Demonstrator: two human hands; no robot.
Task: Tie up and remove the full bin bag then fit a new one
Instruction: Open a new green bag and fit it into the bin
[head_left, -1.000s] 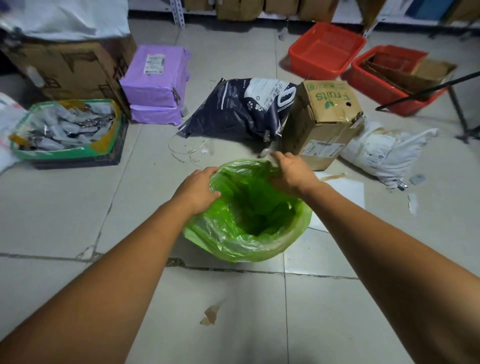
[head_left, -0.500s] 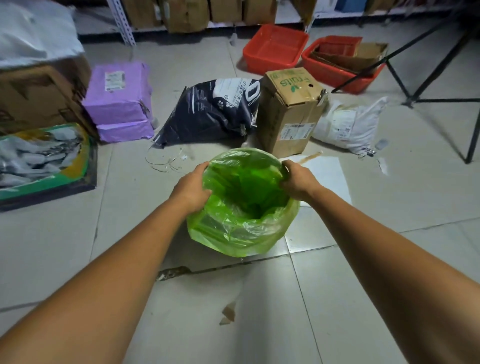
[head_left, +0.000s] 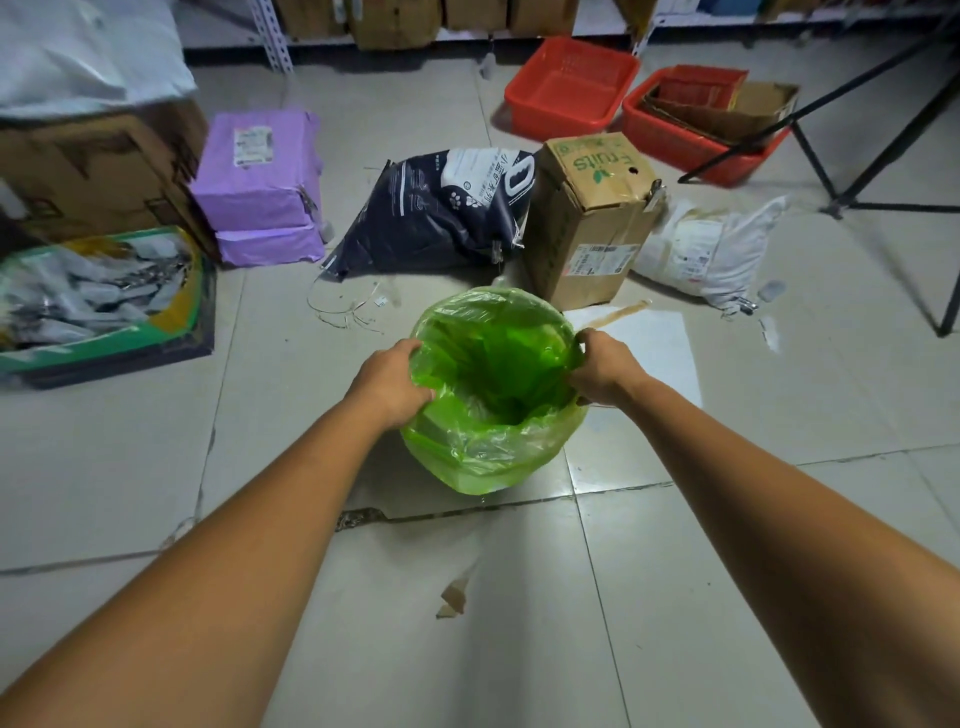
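Note:
A translucent green bin bag (head_left: 483, 452) lines a small bin on the tiled floor, its edge folded down over the rim and hiding the bin itself. The bag's mouth is wide and its inside looks dark and hollow. My left hand (head_left: 389, 382) grips the plastic at the left side of the rim. My right hand (head_left: 602, 369) pinches a fold of plastic at the right side. Both forearms reach in from the bottom of the view.
Beyond the bin lie a dark printed sack (head_left: 441, 213), a cardboard "Fruits" box (head_left: 592, 218) and a white parcel (head_left: 706, 254). Purple parcels (head_left: 260, 182) and a tray of packets (head_left: 98, 296) sit left. Red baskets (head_left: 571, 85) and black stand legs (head_left: 883, 156) are at back right.
My hands have slid from the far rim of the bag to its left and right sides. The view has tilted, so the bin sits farther up the frame.

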